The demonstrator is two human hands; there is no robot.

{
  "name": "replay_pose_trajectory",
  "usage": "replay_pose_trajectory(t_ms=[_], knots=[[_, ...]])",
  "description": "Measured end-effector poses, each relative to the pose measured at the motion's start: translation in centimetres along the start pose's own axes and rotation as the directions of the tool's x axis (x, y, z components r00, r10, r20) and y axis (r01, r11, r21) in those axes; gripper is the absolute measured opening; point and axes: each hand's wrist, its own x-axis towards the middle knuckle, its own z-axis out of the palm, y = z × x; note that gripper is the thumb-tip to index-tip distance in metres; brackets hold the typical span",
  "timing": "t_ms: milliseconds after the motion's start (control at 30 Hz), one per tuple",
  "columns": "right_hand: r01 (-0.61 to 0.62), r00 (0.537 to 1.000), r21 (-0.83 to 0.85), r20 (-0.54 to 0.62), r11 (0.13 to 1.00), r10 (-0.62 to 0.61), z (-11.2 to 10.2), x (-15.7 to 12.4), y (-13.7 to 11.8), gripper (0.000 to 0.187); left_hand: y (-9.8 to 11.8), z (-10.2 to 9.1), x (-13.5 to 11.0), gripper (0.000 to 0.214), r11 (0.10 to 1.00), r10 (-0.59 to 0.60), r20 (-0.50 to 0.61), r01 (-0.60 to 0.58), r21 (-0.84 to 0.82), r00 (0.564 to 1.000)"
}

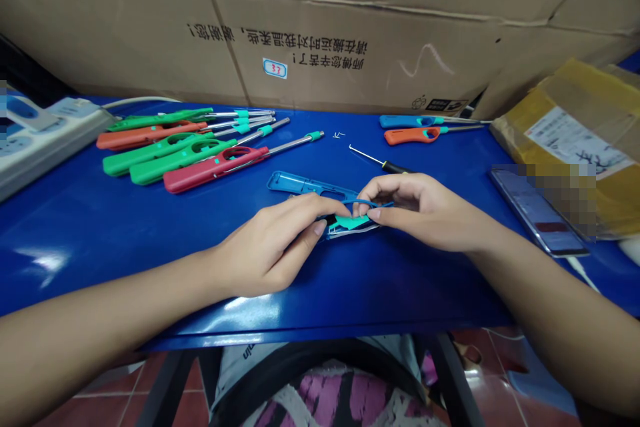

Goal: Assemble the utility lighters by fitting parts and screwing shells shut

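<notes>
Steadies blue lighter casing [330, 235] on tabletop [165, 227] with left hand [273, 240] closed on one end; pinches turquoise trigger [353, 221] with right hand [425, 207] fingertips. Apparently seats it inside; calls for fine alignment. Includes matching half-shell [310, 184] just behind.

A cardboard box [150, 20] stands behind a white power strip [45, 143], phone [535, 213] and taped parcel [555, 97].
</notes>
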Motion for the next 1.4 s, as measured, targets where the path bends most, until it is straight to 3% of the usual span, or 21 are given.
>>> replay_pose_trajectory(t_ms=[333, 533, 833, 1067, 1167, 1300, 1400], knots=[[0.021, 0.996, -0.07, -0.08, 0.997, -0.027, 0.4, -0.1, -0.1, 0.01, 0.0, 0.0, 0.0, 0.031, 0.999, 0.016, -0.039, -0.014, 0.05, 0.999], [-0.044, 0.998, -0.035, -0.037, 0.998, 0.042, 0.3, -0.1, -0.2, 0.013, -0.3, 0.1, -0.3, 0.033, 0.995, 0.06, -0.024, -0.057, 0.08, 0.998], [-0.012, 1.0, -0.02, -0.015, 1.0, 0.012, 0.0, -0.4, -0.1, 0.028, 0.0, 0.0, -0.1, 0.032, 0.994, 0.06, -0.053, -0.056, 0.09, 0.997], [0.034, 0.998, -0.073, -0.048, 0.997, -0.037, 0.2, -0.3, 0.0, 0.02, 0.2, 0.0, -0.1, 0.034, 0.995, 0.062, -0.034, -0.059, 0.086, 0.998], [0.029, 0.997, -0.055, -0.066, 0.998, -0.032, 0.6, -0.3, 0.2, 0.019, 0.1, 0.2, -0.2, 0.034, 0.999, 0.02, -0.073, -0.017, 0.047, 0.997], [-0.001, 0.999, -0.049, -0.047, 0.999, -0.001, 1.2, -0.1, 0.7, 0.017, 0.1, 0.6, -0.1, 0.041, 0.99, -0.142, -0.129, 0.143, -0.002, 0.981], [0.001, 0.999, -0.074, -0.039, 0.997, -0.004, 1.8, 0.2, 1.1, 0.017, 0.1, 0.6, 0.3, 0.026, 0.975, -0.221, -0.144, 0.224, 0.006, 0.965]])
